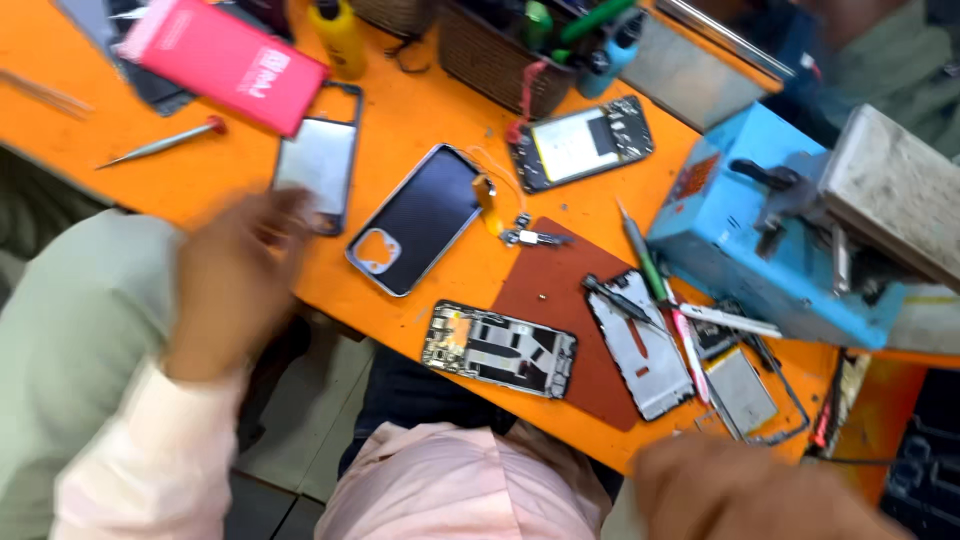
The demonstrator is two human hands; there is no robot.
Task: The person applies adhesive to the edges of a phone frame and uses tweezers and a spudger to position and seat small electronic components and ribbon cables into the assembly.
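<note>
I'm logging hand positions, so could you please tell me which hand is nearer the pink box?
Left. The left hand is just below the pink box; the right hand is far off at the bench's near edge.

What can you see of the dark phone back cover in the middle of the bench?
The dark phone back cover lies flat on the orange bench, set diagonally. It looks like glossy plastic or glass with a pale rim and a rounded camera cutout at its lower-left corner. An orange flex strip sits at its right edge. Neither hand touches it; the blurred left hand is nearest.
</note>
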